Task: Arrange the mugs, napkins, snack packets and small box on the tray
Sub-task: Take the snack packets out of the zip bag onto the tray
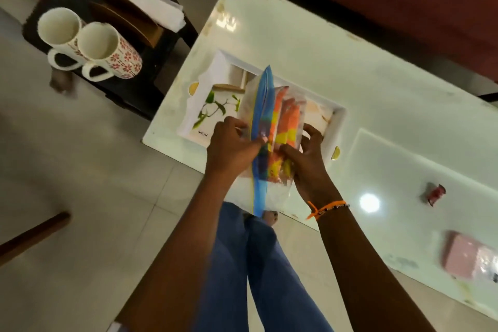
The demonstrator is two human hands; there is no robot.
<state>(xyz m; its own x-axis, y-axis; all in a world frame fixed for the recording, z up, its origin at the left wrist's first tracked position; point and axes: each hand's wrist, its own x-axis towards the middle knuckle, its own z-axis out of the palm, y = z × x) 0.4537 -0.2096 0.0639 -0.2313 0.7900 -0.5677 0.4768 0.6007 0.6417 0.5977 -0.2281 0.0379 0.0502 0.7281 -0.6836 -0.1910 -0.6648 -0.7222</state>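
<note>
The snack packets (283, 127), orange, yellow and red, sit bunched inside a clear zip bag (265, 143) with a blue seal strip, held edge-up above the near side of the tray (340, 116). The left hand (231, 145) pinches the blue strip, fingers closed on it, while the right hand (307, 156) is closed on the bag's other side, some of its fingers seemingly tucked into the mouth among the packets. Holding the bag upright with its opening pulled apart looks meant to let the packets be drawn out straight over the tray, so they land where they belong.

The tray is white with raised walls and a printed base showing green leaves; it lies near the desk's (377, 67) left end, close to its near edge, and holds nothing else yet. The desk is glossy white.

Further along the near edge to the right lie a small red wrapper (436, 193) and, nearer the right-hand corner, a pink small box (469, 256), blurred. Off the desk, on a dark stool (129, 89) to the left, stand two mugs (89, 43) touching side by side, white with red flower print, handles toward the viewer, with white napkins (153, 7) in a brown holder behind them. These are not yet on the tray.
</note>
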